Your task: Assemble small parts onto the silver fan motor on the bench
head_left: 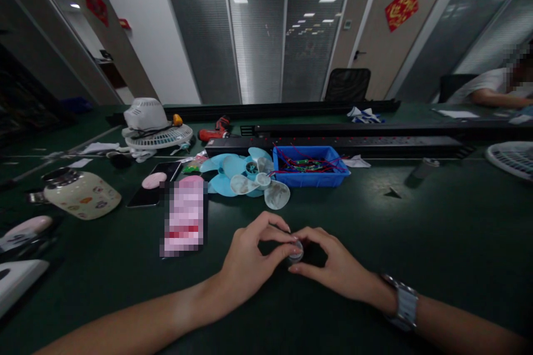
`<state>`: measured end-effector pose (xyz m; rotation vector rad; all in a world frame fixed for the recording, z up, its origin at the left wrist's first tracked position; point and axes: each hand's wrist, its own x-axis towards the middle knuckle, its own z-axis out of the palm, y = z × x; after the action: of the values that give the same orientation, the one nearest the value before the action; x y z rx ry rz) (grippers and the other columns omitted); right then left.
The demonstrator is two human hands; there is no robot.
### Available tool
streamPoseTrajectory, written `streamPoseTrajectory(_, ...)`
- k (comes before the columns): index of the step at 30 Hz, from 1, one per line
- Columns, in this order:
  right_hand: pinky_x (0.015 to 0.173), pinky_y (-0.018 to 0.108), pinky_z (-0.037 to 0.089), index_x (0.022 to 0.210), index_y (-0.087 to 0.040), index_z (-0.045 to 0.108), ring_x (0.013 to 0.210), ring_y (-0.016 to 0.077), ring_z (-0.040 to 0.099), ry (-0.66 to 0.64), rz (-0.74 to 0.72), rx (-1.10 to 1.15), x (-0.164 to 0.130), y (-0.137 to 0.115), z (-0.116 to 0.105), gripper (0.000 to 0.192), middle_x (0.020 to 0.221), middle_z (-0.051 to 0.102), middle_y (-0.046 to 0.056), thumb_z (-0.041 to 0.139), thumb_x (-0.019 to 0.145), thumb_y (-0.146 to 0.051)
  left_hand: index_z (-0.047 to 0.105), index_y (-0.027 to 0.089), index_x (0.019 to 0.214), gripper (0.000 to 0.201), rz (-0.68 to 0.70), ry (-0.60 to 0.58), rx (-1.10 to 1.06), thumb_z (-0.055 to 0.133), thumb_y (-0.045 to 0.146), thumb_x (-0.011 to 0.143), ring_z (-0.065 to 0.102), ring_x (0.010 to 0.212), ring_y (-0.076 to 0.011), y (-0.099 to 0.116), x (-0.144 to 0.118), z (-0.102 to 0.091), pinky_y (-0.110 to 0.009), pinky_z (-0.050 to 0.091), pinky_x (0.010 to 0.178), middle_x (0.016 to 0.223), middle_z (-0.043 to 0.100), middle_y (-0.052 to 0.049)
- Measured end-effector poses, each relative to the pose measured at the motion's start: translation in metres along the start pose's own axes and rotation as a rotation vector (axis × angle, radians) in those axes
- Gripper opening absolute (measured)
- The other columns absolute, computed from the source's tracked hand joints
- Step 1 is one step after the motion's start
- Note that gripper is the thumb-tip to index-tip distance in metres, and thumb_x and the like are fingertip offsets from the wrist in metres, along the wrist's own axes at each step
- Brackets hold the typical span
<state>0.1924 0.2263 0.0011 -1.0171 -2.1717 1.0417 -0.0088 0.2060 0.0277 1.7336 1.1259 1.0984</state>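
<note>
Between my two hands, low in the middle of the head view, is a small round grey piece [296, 253] with a metallic look; its exact kind does not show. My left hand [254, 252] comes from the left, thumb pressed against its top and fingers arched above it. From the right, my right hand [339, 260] pinches around its other side with thumb and fingertips. A watch [403, 300] is on my right wrist. Ahead of the hands lie a grey-white fan blade [277, 194] and blue fan blades [225, 166].
A blue bin [310, 179] holds wires and small green boards. Left are a pink pixelated item [187, 194], a phone [145, 194] and a cream jug [83, 194]. Behind lie a fan [158, 136], a red power drill [214, 132] and black rails [353, 147]. A person [487, 89] sits far right.
</note>
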Motion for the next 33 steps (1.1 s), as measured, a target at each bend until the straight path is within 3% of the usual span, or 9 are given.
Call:
streamPoseTrajectory(9,0.082,0.033,0.047,0.106,-0.026,0.065,0.094,0.0199,0.06,0.034,-0.047,0.006,-0.001,0.006,0.002,0.031,0.102,0.069,-0.001,0.079,0.081,-0.038,0.059,0.021,0.093,0.022,-0.028,0.047,-0.017,0.076,0.021,0.079,0.076,0.083,-0.0206,-0.004,0.0,0.004,-0.03,0.059,0.076,0.089,0.075,-0.001)
streamPoseTrajectory(18,0.083,0.035,0.047,0.106,-0.025,0.065,0.095,0.0215,0.06,0.044,-0.033,-0.005,-0.001,0.007,0.004,0.031,0.102,0.069,0.0,0.08,0.079,-0.035,0.058,0.024,0.111,0.026,0.042,-0.059,0.116,0.068,0.023,0.087,0.07,0.105,-0.023,-0.008,-0.004,0.002,-0.038,0.052,0.094,0.111,0.072,-0.004)
streamPoseTrajectory(22,0.085,0.037,0.047,0.104,-0.025,0.065,0.095,0.022,0.061,0.047,-0.042,0.007,-0.002,0.005,0.004,0.027,0.103,0.07,0.001,0.078,0.08,-0.027,0.049,0.026,0.128,0.042,0.104,-0.115,0.113,0.064,0.02,0.089,0.06,0.122,-0.0244,-0.01,-0.011,0.002,-0.042,0.044,0.107,0.13,0.063,-0.007)
streamPoseTrajectory(25,0.092,0.04,0.046,0.118,-0.026,0.06,0.103,0.0226,0.061,0.06,-0.095,0.073,-0.005,0.004,0.001,0.044,0.114,0.067,0.003,0.074,0.078,-0.015,0.041,0.026,0.138,0.065,0.105,-0.13,0.111,0.073,0.022,0.082,0.051,0.13,-0.0274,-0.017,-0.015,0.006,-0.045,0.041,0.11,0.142,0.051,-0.01)
streamPoseTrajectory(29,0.102,0.042,0.044,0.134,-0.029,0.047,0.116,0.0218,0.057,0.171,-0.139,0.253,-0.008,0.001,-0.004,0.051,0.126,0.061,0.005,0.061,0.087,-0.012,0.046,0.023,0.131,0.067,0.006,-0.056,0.119,0.081,0.024,0.073,0.057,0.119,-0.0288,-0.029,-0.015,0.011,-0.046,0.048,0.1,0.132,0.057,-0.011)
streamPoseTrajectory(33,0.105,0.045,0.041,0.118,-0.029,0.065,0.12,0.0235,0.057,0.189,-0.101,0.192,-0.005,-0.007,-0.004,0.031,0.125,0.064,0.004,0.063,0.089,-0.017,0.047,0.023,0.125,0.065,-0.036,-0.076,0.045,0.083,0.018,0.071,0.063,0.107,-0.0253,-0.034,-0.012,0.013,-0.042,0.05,0.095,0.115,0.066,-0.007)
